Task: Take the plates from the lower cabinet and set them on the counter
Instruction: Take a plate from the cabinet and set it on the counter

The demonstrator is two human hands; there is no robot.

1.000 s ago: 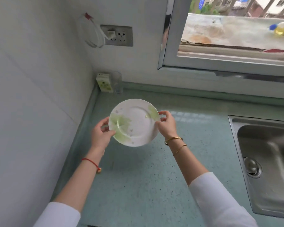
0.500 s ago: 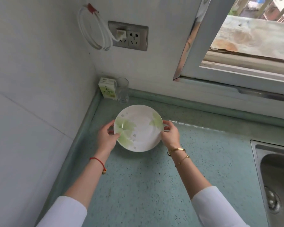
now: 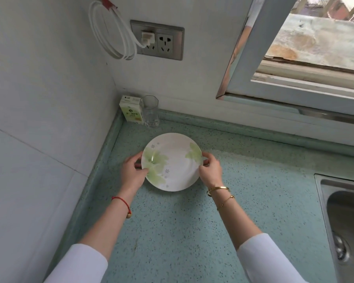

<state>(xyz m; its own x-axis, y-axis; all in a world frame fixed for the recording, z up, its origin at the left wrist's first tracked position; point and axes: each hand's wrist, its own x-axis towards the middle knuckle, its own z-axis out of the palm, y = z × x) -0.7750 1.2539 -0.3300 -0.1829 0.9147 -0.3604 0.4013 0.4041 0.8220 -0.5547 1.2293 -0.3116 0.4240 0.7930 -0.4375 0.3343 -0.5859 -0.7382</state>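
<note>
One plate [image 3: 172,160] lies at centre frame, on or just above the tabletop [image 3: 192,231]; contact cannot be confirmed. Left hand [image 3: 131,174] and right hand [image 3: 211,170] grip opposite rims. Release is not yet done. The cabinet and any further plates are out of view.

The sink [image 3: 343,211] at the worktop's [image 3: 182,231] right edge was cut off by the picture's right side, and only part of its basin showed. The window [image 3: 294,88] ran out past the top and right. Both sleeves [image 3: 80,264] were cut off at the bottom. The left hand [image 3: 131,172] and right hand [image 3: 211,170] gripped the plate [image 3: 172,160] by its rim, most of their fingers hidden beneath it. Whether the plate touched the worktop could not be told. In the back left corner the carton's [image 3: 130,111] print was too small to read.
</note>
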